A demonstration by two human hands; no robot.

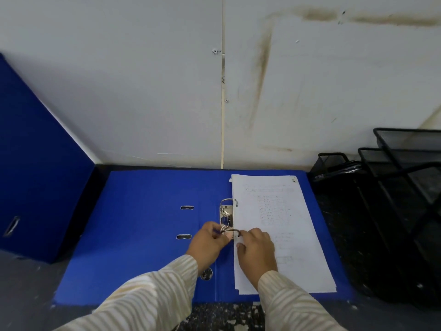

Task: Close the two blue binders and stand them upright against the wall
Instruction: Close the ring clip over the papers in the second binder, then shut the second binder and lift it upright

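A blue binder (143,225) lies open and flat on the dark counter, its far edge near the white wall (143,103). A stack of white papers (274,223) rests on its right half beside the metal ring mechanism (226,215). My left hand (210,242) pinches the near ring of the mechanism. My right hand (256,249) rests on the left edge of the papers, fingertips at the same ring. A second blue binder (35,163) stands closed and upright at the left, leaning against the wall.
A black wire-mesh desk tray (393,177) stands at the right against the wall, close to the open binder's right edge. The speckled dark counter (226,316) shows in front of the binder.
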